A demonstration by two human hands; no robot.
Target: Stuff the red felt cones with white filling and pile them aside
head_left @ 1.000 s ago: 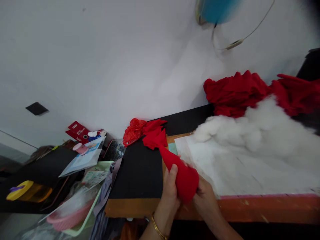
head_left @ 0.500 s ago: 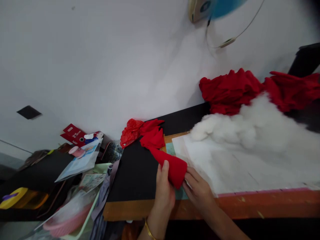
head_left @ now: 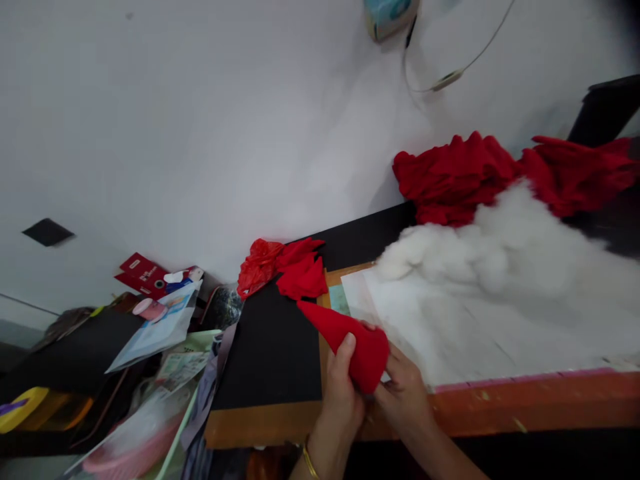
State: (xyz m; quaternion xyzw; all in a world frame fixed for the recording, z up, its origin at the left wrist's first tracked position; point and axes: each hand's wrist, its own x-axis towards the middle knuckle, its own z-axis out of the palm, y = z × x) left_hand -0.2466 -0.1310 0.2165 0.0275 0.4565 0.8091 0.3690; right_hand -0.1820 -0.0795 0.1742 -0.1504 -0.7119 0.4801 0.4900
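A red cloth cone (head_left: 364, 352), like a small pointed hat, is held above the table's front edge, its tip towards the upper left and its wide end to the right. My left hand (head_left: 343, 390) is closed round its near side, thumb on top. At the wide end, my right hand (head_left: 406, 393) has its fingers bent against the rim; some fingertips are hidden behind or inside the cloth. A small white bit shows between the rim and the right fingers. To the right lies a heap of white fluffy stuffing (head_left: 480, 257) on a white sheet (head_left: 425, 327).
Red cloth pieces (head_left: 303, 270) lie beside a red plastic bag (head_left: 260, 263) near the wall. A larger red cloth pile (head_left: 455, 177) sits behind the stuffing. At left are a pink basket (head_left: 127, 457) and a yellow container (head_left: 47, 408). A cord (head_left: 447, 80) hangs above.
The cone and both hands have moved slightly right and down. Its wide end looks rounder, and the right fingers sit further round the rim. The whole view has shifted a little.
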